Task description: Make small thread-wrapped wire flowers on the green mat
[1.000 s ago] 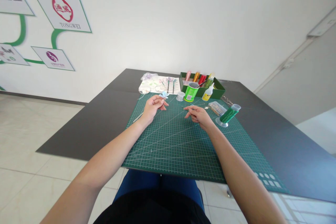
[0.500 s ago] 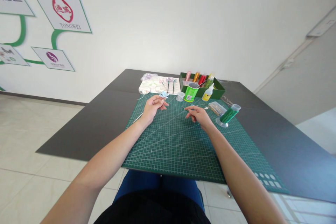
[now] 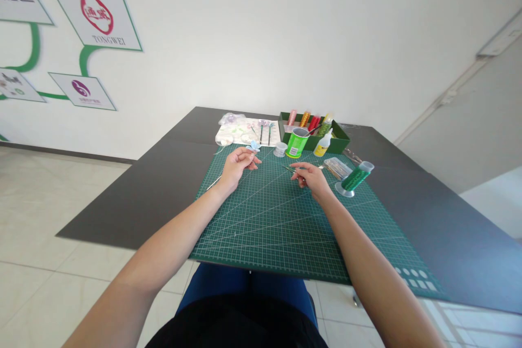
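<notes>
My left hand [image 3: 240,166] is closed in a pinch above the left part of the green cutting mat [image 3: 261,228]. Just past its fingertips shows a small light blue flower [image 3: 253,145], which seems to be held there; the fingers partly cover it. My right hand [image 3: 308,176] is curled around a thin, pointed tool [image 3: 287,168] whose tip juts out to the left. The tool is too small to tell its kind. A gap of bare mat lies between the two hands.
Beyond my hands stand a small clear tub [image 3: 280,149], a green can [image 3: 297,144], a glue bottle [image 3: 322,144] and a green box [image 3: 340,144] with coloured tubes. A white sheet [image 3: 228,133] carries brushes. To the right are a clear case [image 3: 337,168] and a green thread spool [image 3: 358,175].
My right hand has shifted slightly right, and the thin tool in it shows more clearly. My left hand and the blue flower have barely moved.
</notes>
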Demonstrator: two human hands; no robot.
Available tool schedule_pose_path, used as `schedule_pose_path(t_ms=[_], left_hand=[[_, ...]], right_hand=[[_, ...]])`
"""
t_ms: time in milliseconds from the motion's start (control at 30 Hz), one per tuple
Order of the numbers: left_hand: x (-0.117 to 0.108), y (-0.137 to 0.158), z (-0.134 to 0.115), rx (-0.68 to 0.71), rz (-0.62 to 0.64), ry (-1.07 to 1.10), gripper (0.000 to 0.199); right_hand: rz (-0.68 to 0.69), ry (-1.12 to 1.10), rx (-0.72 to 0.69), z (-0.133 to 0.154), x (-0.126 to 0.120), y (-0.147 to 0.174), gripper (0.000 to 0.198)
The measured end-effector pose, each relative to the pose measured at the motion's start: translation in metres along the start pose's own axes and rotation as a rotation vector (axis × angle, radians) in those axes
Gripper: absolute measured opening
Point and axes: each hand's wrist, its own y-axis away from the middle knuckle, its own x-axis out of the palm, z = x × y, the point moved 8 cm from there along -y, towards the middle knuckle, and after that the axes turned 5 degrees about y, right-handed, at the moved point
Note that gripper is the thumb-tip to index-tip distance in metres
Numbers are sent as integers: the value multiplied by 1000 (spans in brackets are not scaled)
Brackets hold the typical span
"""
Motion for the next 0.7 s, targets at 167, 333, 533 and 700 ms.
schedule_pose_path(t_ms=[167, 333, 533, 700], left_hand=[[2, -1, 0, 24, 30, -24, 23], [10, 2, 2, 32, 92, -70, 22], [18, 7, 5, 8, 139, -79, 22], [25, 11, 6, -3, 173, -80, 20]], right_hand=[[-93, 26, 17, -4, -10, -2, 28], [-320, 249, -167, 12, -26, 1, 23], [-396, 395, -372, 43, -20, 17, 25], [-277, 344, -426, 60, 3, 30, 28]])
